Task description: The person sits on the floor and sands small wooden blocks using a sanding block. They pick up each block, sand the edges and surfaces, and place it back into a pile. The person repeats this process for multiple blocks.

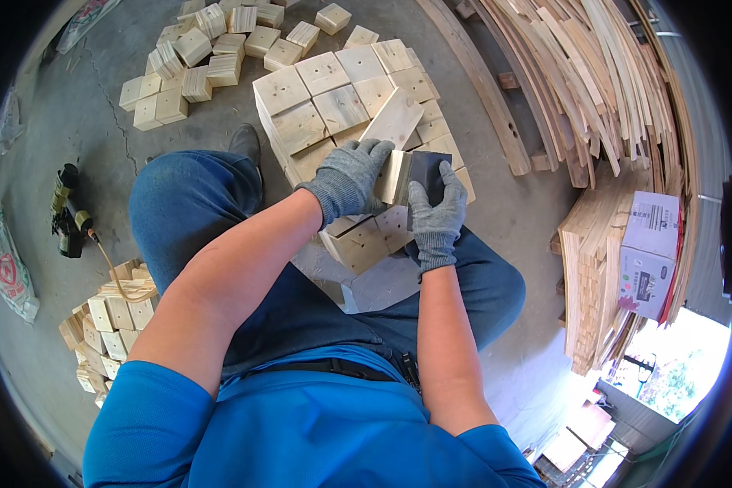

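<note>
My left hand (pixel 351 176), in a grey knit glove, is closed around the left side of a pale wooden block (pixel 394 179). A dark, flat, square piece (pixel 428 168), perhaps sandpaper, lies against the block's right side. My right hand (pixel 439 215), gloved the same way, presses it there with thumb and fingers. Both hands are over a stack of wooden blocks (pixel 321 73) between my knees, many with a small hole in the top face. A short flat board (pixel 394 119) rests at a slant on the stack, just beyond my left hand.
Loose blocks (pixel 193 46) lie heaped on the concrete floor at the far left. A nail gun (pixel 69 211) with a hose lies left of my knee, near another block pile (pixel 110 325). Long wooden strips (pixel 577 73) and a carton (pixel 649 254) on stacked wood line the right.
</note>
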A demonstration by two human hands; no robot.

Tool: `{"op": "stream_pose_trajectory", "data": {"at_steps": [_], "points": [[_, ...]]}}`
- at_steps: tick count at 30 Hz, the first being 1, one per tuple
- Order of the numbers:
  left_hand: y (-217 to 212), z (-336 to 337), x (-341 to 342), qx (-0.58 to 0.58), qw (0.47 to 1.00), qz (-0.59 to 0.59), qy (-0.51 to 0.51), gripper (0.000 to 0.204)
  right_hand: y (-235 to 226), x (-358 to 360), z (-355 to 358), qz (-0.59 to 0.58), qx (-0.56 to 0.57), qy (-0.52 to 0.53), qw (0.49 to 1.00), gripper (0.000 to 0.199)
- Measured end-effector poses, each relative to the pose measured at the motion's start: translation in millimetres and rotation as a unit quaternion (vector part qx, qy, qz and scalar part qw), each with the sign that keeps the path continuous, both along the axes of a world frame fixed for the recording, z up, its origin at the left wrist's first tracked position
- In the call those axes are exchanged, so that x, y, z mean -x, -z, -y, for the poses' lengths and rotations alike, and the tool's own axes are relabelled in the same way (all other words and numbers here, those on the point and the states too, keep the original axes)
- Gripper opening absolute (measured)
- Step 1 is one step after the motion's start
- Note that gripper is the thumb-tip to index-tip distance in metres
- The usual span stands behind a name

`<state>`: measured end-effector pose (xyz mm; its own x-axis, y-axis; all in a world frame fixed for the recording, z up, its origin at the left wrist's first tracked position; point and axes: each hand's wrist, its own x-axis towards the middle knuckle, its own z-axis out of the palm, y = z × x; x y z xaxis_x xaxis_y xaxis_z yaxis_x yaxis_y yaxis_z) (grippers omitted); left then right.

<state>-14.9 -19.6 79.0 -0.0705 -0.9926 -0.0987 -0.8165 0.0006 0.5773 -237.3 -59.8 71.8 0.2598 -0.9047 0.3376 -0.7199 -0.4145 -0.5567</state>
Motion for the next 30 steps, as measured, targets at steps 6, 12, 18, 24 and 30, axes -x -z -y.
{"op": "stream_pose_trajectory", "data": {"at_steps": [6, 12, 18, 24, 30], "points": [[-2.8, 0.0, 0.1, -0.002, 1.0, -0.006, -0.001, 0.111, 1.1, 1.1, 0.9, 0.007, -0.009, 0.002, 1.0, 0.07], [-1.5, 0.0, 0.2, 0.003, 1.0, -0.008, -0.001, 0.111, 0.3, 0.8, 1.2, 0.004, -0.011, 0.0, 1.0, 0.071], [-1.7, 0.5, 0.2, -0.003, 1.0, -0.012, 0.0, 0.112, -1.0, 0.5, 1.7, 0.005, -0.024, 0.002, 1.0, 0.071], [-2.3, 1.0, -0.4, -0.008, 1.0, -0.007, 0.002, 0.113, -1.5, -0.1, 2.0, -0.006, -0.019, 0.003, 1.0, 0.071], [-5.0, 0.0, -0.7, -0.008, 1.0, -0.012, -0.001, 0.113, -2.7, -1.3, 0.3, 0.002, -0.026, 0.008, 1.0, 0.071]]}}
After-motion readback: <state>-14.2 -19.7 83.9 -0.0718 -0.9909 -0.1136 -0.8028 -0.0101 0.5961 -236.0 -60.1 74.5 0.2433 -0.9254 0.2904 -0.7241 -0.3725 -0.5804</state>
